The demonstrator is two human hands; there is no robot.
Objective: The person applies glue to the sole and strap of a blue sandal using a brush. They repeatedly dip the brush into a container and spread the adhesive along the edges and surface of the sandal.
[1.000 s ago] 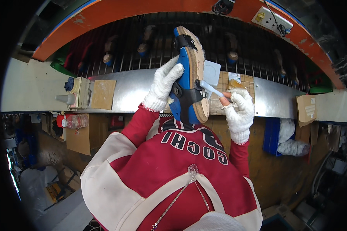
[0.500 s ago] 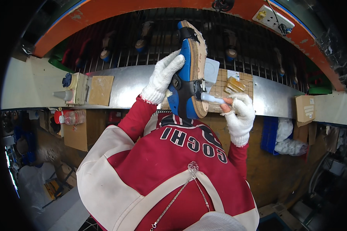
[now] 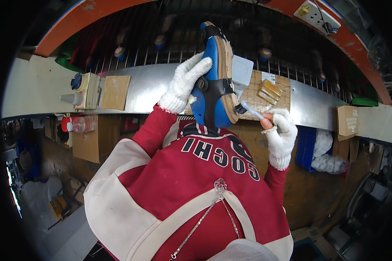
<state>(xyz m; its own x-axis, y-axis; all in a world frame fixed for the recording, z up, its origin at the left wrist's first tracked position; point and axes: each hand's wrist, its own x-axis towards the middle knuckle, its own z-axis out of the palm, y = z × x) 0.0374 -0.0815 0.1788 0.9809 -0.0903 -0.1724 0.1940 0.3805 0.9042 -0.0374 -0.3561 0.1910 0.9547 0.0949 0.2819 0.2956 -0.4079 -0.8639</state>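
My left hand [image 3: 183,85], in a white knit glove, grips a sandal on a blue shoe last [image 3: 211,54] and holds it up on its side over the workbench. Black straps [image 3: 213,98] wrap the last, and the tan sole [image 3: 224,61] faces right. In my gloved right hand [image 3: 281,137], with bare fingertips, is a small brush [image 3: 251,110] with a pale handle and dark bristles. The bristles are at the sole's edge near its lower end; whether they touch it I cannot tell.
Behind the sandal stand a pale grey container [image 3: 242,71] and an amber block [image 3: 270,91] on a brown mat [image 3: 250,93]. A rack of metal bars [image 3: 139,58] beyond carries several lasts. At left are a cream box [image 3: 90,91] and a tan board [image 3: 116,92]; a carton [image 3: 347,122] sits right.
The brush has come away from the strap at the sole's edge, moving right toward the lower end of the sole. My left hand still holds the sandal, which has turned slightly.
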